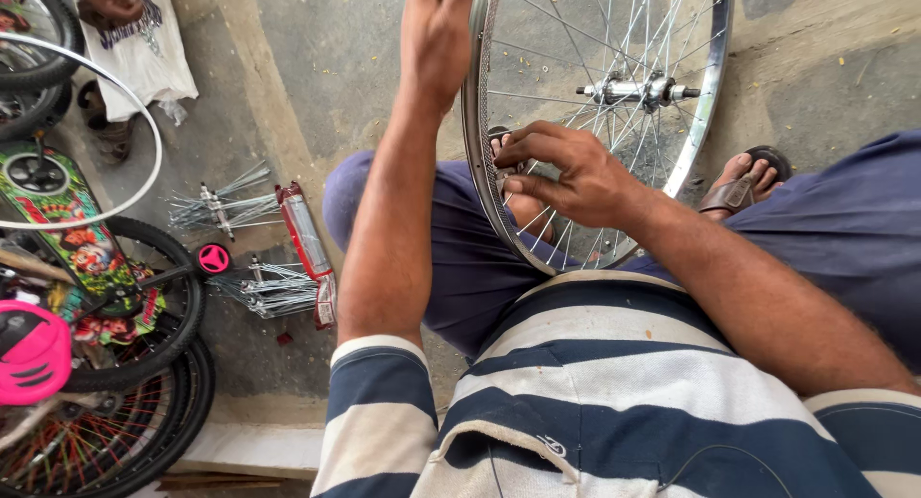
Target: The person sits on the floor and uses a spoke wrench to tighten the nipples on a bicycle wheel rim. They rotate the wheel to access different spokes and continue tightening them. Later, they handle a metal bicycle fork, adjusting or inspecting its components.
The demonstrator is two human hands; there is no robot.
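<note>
a bare bicycle wheel [595,124] is standing upright between the person's knees, its lower edge resting down by the thighs in blue trousers [460,258]. it is looking shiny and silver: a chrome rim with a row of small holes along its inner face, thin spokes crossing to a metal hub [638,90] with an axle sticking out on both sides, and no tyre on it.

the left hand [436,37] is reaching up to the top of the rim at the upper edge of the view; its fingers are cut off there, so i cannot tell whether it is gripping. the right hand [571,172] is pinching at the rim's near left side, thumb and fingertips closing on a spoke end.

on the concrete floor [317,57] to the left, loose bundles of spokes [254,287] are lying beside a red packet [307,244], near a small pink bicycle [58,325].
</note>
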